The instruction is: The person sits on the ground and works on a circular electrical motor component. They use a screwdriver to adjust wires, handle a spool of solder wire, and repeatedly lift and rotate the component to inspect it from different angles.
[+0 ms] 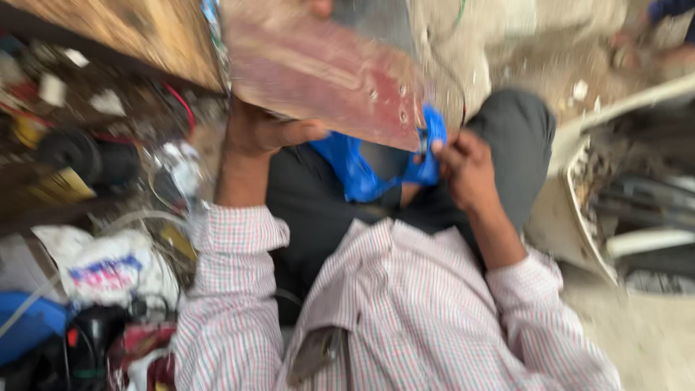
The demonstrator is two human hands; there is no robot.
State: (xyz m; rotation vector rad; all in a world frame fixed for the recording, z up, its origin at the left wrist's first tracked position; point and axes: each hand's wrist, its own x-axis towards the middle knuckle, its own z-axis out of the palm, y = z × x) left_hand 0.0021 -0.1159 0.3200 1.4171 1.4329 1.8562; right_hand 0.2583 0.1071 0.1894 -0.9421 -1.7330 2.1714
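The person is sitting low, knees up in dark trousers (507, 137), and holding a flat reddish board (326, 80) out in the upper middle of the frame. The left hand (264, 130) is gripping the board from beneath at its lower left edge — the thumb is stretching along the underside while the fingers are hidden behind it. The right hand (463, 166), just right of centre, is pinching at the board's lower right corner with fingertips bunched close together; the picture is blurred, so I cannot tell whether anything small is sitting between them. The board is tilting, its far end rising toward the top edge, and a few pale dots or holes are showing near the corner by the right hand.

Below the board, a bright blue bag (362, 163) is lying in the lap, touching the trousers. The sleeves of a checked pink-and-white shirt (405, 304) are filling the lower middle of the frame.

In the left part, a jumble of wires and odd parts (94, 159) is spreading over the floor, with a white printed sack (108, 268) at the lower left. At the right edge, a pale plastic casing (579, 210) is standing — dark parts are showing inside it.
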